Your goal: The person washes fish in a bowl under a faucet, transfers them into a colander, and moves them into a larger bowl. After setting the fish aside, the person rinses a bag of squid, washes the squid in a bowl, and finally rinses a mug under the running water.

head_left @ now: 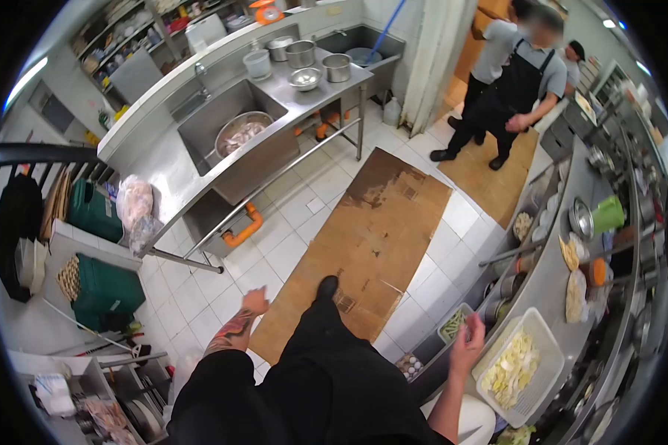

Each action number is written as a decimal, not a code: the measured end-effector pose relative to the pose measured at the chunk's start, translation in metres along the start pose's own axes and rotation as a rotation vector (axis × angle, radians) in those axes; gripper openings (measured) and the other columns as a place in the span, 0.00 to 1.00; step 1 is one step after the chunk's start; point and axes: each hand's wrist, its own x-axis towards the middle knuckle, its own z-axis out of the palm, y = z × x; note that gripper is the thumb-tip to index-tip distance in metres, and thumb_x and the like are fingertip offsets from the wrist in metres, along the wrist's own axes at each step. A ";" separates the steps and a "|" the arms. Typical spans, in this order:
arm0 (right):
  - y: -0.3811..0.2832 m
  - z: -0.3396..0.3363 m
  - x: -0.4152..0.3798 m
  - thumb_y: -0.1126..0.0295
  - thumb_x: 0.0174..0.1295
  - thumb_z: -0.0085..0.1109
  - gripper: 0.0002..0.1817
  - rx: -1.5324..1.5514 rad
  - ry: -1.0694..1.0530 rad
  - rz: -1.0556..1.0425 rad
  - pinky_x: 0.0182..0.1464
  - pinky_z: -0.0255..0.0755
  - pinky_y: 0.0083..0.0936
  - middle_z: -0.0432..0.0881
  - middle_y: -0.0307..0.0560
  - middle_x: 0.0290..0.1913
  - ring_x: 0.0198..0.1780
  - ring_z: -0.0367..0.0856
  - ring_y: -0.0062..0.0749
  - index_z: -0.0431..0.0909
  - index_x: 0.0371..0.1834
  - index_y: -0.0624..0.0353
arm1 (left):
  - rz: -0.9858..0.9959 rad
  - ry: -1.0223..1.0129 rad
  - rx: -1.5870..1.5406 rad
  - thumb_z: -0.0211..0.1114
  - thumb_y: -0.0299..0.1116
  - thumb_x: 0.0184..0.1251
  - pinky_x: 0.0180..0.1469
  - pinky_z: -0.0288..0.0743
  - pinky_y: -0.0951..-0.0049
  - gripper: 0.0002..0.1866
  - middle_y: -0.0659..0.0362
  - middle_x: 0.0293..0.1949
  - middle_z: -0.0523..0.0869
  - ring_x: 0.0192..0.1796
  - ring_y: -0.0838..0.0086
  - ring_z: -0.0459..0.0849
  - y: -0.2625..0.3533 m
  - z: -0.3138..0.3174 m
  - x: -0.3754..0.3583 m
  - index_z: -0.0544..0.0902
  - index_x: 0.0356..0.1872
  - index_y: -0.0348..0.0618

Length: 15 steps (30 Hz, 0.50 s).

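Observation:
My left hand (256, 302) hangs in the air over the tiled floor, beside the edge of a flattened cardboard sheet (371, 245). It holds nothing that I can see, and its fingers are loosely bent and partly apart. To the right, my right hand (469, 335) is raised with fingers apart, apparently with nothing in it. Closest to that hand is a white plastic basket (548, 348) on the steel counter, with pale yellow cut vegetable pieces (511, 369) in it. A smaller container of green vegetables (453, 326) sits lower, just behind the hand.
A steel sink (271, 104) at the left holds a pot (234, 133) of pale raw food. Several metal pots (300, 53) stand beside it. A filled plastic bag (135, 200) lies on the counter's near end. People (516, 81) stand ahead on more cardboard. Eggs (408, 365) are low right.

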 end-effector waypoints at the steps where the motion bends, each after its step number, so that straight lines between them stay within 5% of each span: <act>1: 0.003 0.007 0.011 0.80 0.64 0.57 0.15 0.013 -0.012 -0.020 0.56 0.75 0.30 0.84 0.51 0.47 0.49 0.83 0.36 0.80 0.54 0.65 | -0.019 0.014 -0.013 0.62 0.44 0.58 0.54 0.79 0.48 0.35 0.39 0.50 0.85 0.54 0.45 0.83 0.002 0.001 0.001 0.71 0.69 0.45; 5: -0.002 0.096 -0.009 0.80 0.66 0.57 0.06 0.126 -0.308 0.122 0.45 0.77 0.23 0.84 0.43 0.34 0.38 0.83 0.25 0.82 0.42 0.66 | -0.293 -0.343 -0.194 0.61 0.45 0.60 0.59 0.78 0.53 0.28 0.45 0.56 0.85 0.59 0.51 0.82 -0.059 0.071 -0.025 0.81 0.60 0.43; 7: -0.031 0.167 -0.005 0.79 0.66 0.58 0.04 0.161 -0.423 0.150 0.41 0.77 0.23 0.83 0.42 0.30 0.33 0.82 0.25 0.82 0.40 0.66 | -0.240 -0.388 -0.275 0.62 0.46 0.62 0.62 0.76 0.57 0.26 0.47 0.58 0.84 0.61 0.52 0.81 -0.067 0.080 -0.022 0.83 0.58 0.44; 11: -0.077 0.299 0.027 0.74 0.69 0.58 0.06 0.114 -0.694 0.056 0.30 0.75 0.23 0.80 0.42 0.22 0.23 0.80 0.23 0.81 0.36 0.65 | -0.114 -0.390 -0.558 0.60 0.55 0.65 0.61 0.77 0.57 0.30 0.49 0.56 0.85 0.57 0.52 0.85 -0.073 0.133 -0.010 0.79 0.65 0.54; 13: -0.144 0.369 0.056 0.71 0.71 0.57 0.09 0.007 -0.824 -0.135 0.26 0.73 0.21 0.79 0.42 0.19 0.21 0.79 0.21 0.81 0.38 0.67 | -0.163 -0.291 -0.870 0.58 0.55 0.68 0.58 0.78 0.60 0.27 0.47 0.50 0.88 0.53 0.55 0.87 -0.085 0.104 0.006 0.81 0.63 0.55; 15: -0.202 0.435 0.083 0.68 0.72 0.57 0.11 0.009 -0.904 -0.235 0.23 0.70 0.22 0.78 0.42 0.17 0.18 0.76 0.20 0.82 0.36 0.65 | -0.202 -0.102 -0.870 0.58 0.53 0.70 0.56 0.78 0.61 0.26 0.46 0.46 0.89 0.51 0.56 0.88 -0.115 0.087 0.014 0.81 0.62 0.52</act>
